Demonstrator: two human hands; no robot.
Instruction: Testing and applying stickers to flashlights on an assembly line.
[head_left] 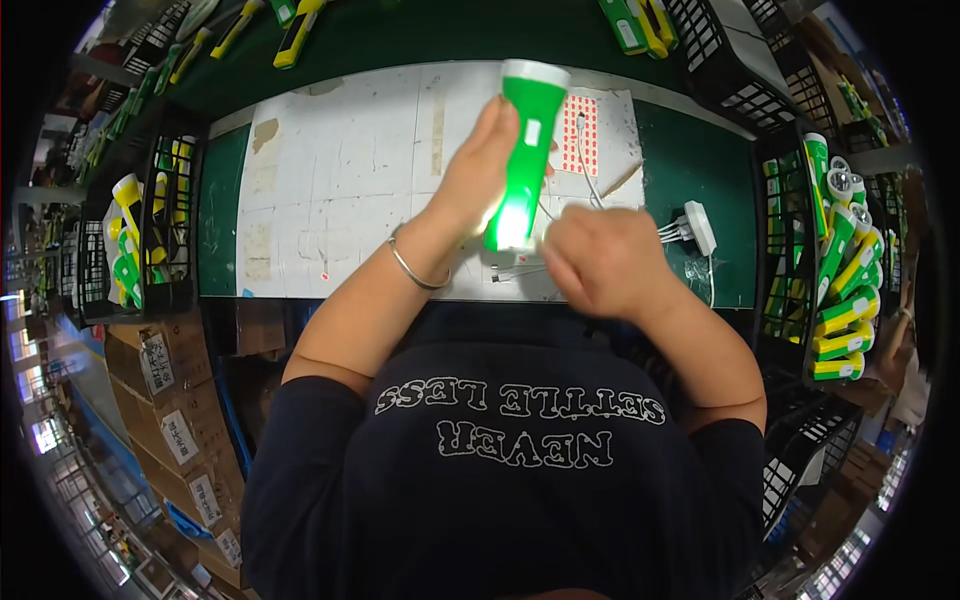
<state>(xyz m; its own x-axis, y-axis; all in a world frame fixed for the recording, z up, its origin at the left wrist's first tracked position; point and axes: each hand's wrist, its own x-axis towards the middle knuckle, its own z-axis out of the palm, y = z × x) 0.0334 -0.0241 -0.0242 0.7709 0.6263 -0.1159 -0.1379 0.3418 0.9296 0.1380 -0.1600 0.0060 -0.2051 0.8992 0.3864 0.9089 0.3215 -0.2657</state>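
My left hand (472, 178) is wrapped round a green flashlight (543, 105) with a white head. The flashlight stands nearly upright, head away from me, and a bright glow shows at its near end. Just right of that end is my right hand (608, 258), fingers curled in and slightly blurred; what they hold, if anything, is hidden. A white charging cable (590, 178) lies beyond the right hand, its plug on a sheet of red-marked stickers (573, 150). More cable ends (510, 272) lie below the flashlight.
A white multi-port charger (700, 228) with cables sits on the right of the green bench. Black crates (785, 235) at the right and another crate (165, 215) at the left hold green and yellow flashlights. Several flashlights (298, 35) lie at the far edge. Cardboard boxes (165, 400) stand lower left.
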